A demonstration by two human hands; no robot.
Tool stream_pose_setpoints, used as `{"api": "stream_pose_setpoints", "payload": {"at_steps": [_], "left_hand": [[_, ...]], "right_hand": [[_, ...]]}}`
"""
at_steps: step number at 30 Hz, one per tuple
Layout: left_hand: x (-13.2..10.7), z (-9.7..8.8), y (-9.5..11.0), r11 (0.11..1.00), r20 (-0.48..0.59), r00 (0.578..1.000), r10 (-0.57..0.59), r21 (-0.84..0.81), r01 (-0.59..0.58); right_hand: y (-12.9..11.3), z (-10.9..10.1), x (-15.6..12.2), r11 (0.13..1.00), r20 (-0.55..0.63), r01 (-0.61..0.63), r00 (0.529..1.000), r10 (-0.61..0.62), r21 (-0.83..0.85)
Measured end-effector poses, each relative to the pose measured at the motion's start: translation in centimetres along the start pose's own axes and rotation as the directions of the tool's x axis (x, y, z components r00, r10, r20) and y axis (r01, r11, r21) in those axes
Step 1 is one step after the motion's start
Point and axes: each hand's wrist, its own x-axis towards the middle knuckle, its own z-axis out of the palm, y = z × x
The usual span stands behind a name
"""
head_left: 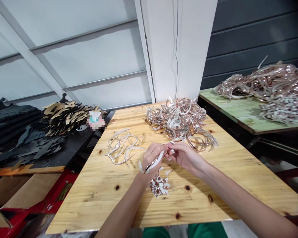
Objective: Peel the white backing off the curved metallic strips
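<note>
The left hand (pixel 152 158) curls around a curved strip (pixel 154 164), white with a coppery sheen, its fingers closed along the strip's length. The right hand (pixel 186 155) pinches the strip's far end between thumb and fingertips, just beside the left hand, so both hands are grasping the same piece. The strip sits between them, held above the desk (pixel 89 198) and not resting on it.

Just below the hands lies a small heap of clipped bits (pixel 159 186), white and metallic, with a few loose flecks nearby. Left of the left hand is a loose pile of pale strips (pixel 123 147). Ahead of the right hand rises a larger tangle of copper-and-white strips (pixel 178 122), its nearest curls close to the fingers.

Well to the right of the right hand, a green table (pixel 213 105) carries a heaped mass of similar strips (pixel 263 89). Far beyond the left hand, dark leather offcuts (pixel 22 132) and tan-and-black scraps (pixel 67 115) lie in stacks.

A short, close grip suits a thin, springy strip like this one: with the hands this near each other, the curve has little room to twist or slip.
</note>
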Motion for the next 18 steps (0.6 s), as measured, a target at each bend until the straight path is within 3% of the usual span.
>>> {"api": "stream_pose_setpoints", "payload": {"at_steps": [6,18], "left_hand": [[-0.04,-0.14,0.0,0.998,0.043,0.997,-0.069,-0.007,0.069],[-0.18,0.26,-0.24,0.988,0.005,0.991,-0.134,-0.079,0.134]], "right_hand": [[-0.08,-0.02,-0.07,1.0,0.025,0.003,1.0,-0.003,-0.005],[-0.03,-0.17,0.06,0.997,0.013,0.044,0.999,-0.043,-0.064]]}}
